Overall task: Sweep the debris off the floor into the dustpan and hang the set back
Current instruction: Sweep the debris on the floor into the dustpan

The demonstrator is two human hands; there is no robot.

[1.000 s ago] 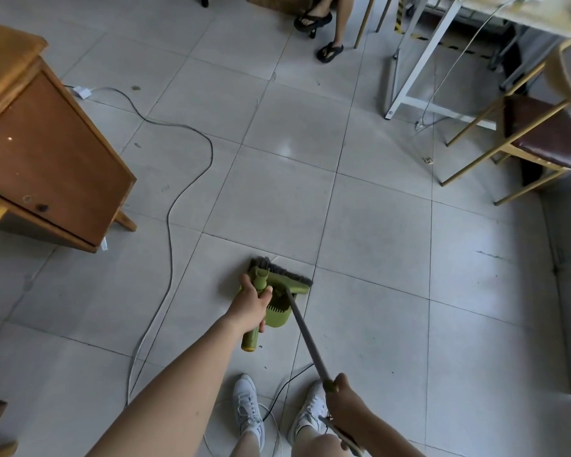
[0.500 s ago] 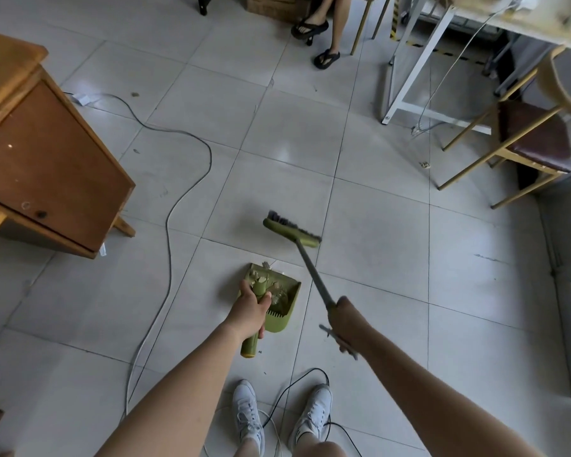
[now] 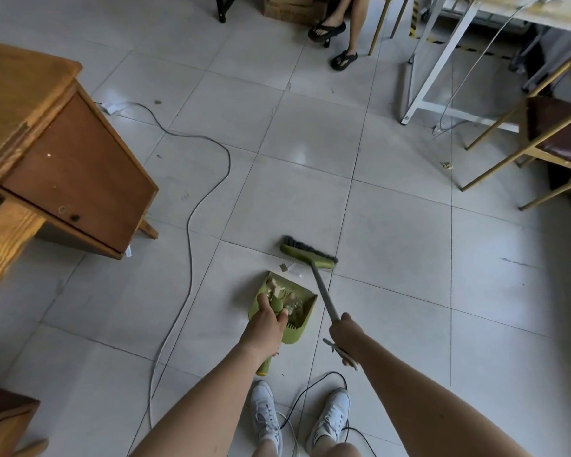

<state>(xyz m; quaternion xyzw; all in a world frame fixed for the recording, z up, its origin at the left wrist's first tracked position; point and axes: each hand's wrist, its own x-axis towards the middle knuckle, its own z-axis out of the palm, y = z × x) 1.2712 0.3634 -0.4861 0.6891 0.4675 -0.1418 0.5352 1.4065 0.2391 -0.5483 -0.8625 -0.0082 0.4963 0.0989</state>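
Head view: left hand (image 3: 267,328) grips one dustpan (image 3: 302,319), right hand (image 3: 345,334) one broom (image 3: 307,253).

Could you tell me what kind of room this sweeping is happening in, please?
Probably a shared workroom or office: a pale tiled floor, a wooden desk on the left, a white metal-framed table with a gold-legged chair, and a cable trailing across the tiles.

Dustpan (image 3: 297,328) and broom head (image 3: 307,255) seen olive green; bristles dark grey, broom handle (image 3: 323,295) grey. Floor tiles (image 3: 393,242) pale grey with dark grout lines. Desk (image 3: 76,179) brown wood-grained. Sneakers (image 3: 266,420) white.
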